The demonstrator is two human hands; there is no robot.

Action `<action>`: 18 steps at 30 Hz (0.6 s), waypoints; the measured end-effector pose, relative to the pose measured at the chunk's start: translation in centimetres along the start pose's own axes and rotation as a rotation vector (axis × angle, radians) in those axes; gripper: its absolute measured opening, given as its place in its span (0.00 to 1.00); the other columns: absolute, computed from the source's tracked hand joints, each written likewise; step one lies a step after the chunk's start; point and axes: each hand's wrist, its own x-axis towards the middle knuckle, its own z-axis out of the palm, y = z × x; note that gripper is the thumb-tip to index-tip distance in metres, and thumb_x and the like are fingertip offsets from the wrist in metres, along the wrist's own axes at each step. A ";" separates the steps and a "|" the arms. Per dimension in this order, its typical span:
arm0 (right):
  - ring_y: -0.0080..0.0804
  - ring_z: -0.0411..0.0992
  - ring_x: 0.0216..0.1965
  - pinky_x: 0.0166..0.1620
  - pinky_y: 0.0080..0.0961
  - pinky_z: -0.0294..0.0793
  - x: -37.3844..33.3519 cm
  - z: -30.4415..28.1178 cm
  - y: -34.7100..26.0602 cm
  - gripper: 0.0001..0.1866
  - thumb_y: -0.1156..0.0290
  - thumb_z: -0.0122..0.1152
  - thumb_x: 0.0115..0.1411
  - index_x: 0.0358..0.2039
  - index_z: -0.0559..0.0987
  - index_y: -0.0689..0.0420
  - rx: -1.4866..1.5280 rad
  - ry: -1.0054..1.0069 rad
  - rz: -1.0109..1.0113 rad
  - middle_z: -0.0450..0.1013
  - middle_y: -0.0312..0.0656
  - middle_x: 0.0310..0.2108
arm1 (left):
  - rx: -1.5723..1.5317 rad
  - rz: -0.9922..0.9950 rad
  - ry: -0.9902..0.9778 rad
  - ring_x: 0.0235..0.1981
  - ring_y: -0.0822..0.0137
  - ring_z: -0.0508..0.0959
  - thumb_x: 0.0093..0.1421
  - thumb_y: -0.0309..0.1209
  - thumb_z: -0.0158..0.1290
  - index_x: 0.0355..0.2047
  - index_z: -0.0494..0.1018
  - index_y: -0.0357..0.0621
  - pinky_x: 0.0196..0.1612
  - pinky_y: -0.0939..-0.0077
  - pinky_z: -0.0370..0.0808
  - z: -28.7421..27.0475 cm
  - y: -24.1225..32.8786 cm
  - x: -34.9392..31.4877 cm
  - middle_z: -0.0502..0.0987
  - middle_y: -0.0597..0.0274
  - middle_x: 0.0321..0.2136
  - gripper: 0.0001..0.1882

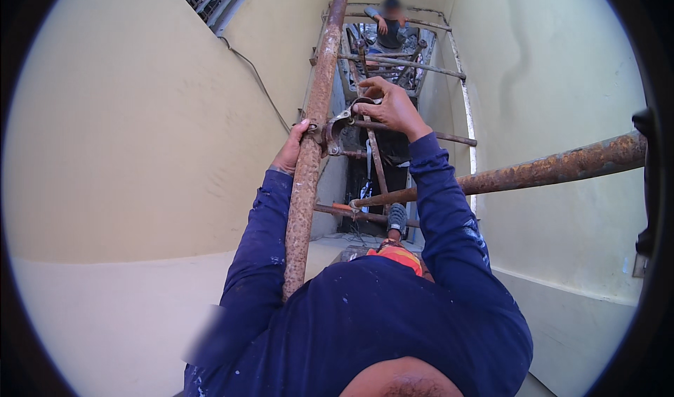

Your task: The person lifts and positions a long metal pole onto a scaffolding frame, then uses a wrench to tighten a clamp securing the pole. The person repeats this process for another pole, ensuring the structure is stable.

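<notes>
A rusty scaffold pole [303,200] runs up past my left side, leaning close along my left arm. Fixed to it at hand height is a metal scaffold clamp [338,127], its hinged jaw swung out to the right. My left hand [289,150] is wrapped round the pole beside the clamp, thumb near the clamp's edge; its other fingers are hidden behind. With my right hand [390,106] I grip the clamp's free end between thumb and fingers.
A second rusty pole [562,167] slants in from the right. Below stand scaffold bars [400,62] over a deep gap, where another person [390,32] is. My shoe [397,218] is near a lower bar. Cream walls [140,130] flank both sides; a cable [256,74] hangs left.
</notes>
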 end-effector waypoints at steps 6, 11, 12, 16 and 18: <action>0.24 0.75 0.29 0.36 0.24 0.77 -3.9 3.0 0.8 0.37 0.50 0.73 0.55 0.54 0.74 0.66 0.169 0.390 0.119 0.76 0.48 0.39 | -0.014 0.048 0.053 0.24 0.68 0.79 0.63 0.57 0.50 0.39 0.76 0.44 0.28 0.72 0.78 0.1 -0.2 0.3 0.79 0.62 0.26 0.27; 0.27 0.74 0.27 0.34 0.25 0.76 -6.7 4.6 0.8 0.35 0.51 0.71 0.57 0.55 0.72 0.65 0.206 0.573 0.178 0.74 0.46 0.38 | 0.009 0.049 0.009 0.25 0.68 0.79 0.63 0.56 0.51 0.39 0.76 0.44 0.29 0.71 0.79 -0.7 -0.3 0.2 0.79 0.62 0.28 0.25; 0.27 0.74 0.27 0.35 0.25 0.76 -7.4 4.4 0.1 0.35 0.51 0.70 0.58 0.55 0.72 0.65 0.208 0.588 0.188 0.73 0.46 0.39 | 0.008 0.033 0.013 0.25 0.68 0.79 0.63 0.56 0.51 0.39 0.76 0.44 0.29 0.71 0.79 -0.6 -0.2 0.0 0.79 0.62 0.28 0.25; 0.30 0.73 0.28 0.37 0.27 0.76 -5.7 4.4 -0.7 0.28 0.55 0.66 0.62 0.57 0.74 0.58 0.099 0.619 -0.195 0.70 0.46 0.45 | -0.060 0.040 0.079 0.24 0.67 0.79 0.63 0.55 0.51 0.39 0.77 0.44 0.29 0.70 0.79 1.2 0.3 -0.5 0.79 0.62 0.27 0.25; 0.31 0.71 0.26 0.35 0.25 0.73 -3.8 4.1 0.3 0.19 0.59 0.63 0.65 0.50 0.76 0.57 0.192 0.480 -0.195 0.74 0.43 0.36 | -0.058 0.053 0.066 0.24 0.67 0.79 0.63 0.55 0.51 0.39 0.77 0.44 0.29 0.70 0.79 1.6 0.2 -0.6 0.79 0.62 0.27 0.25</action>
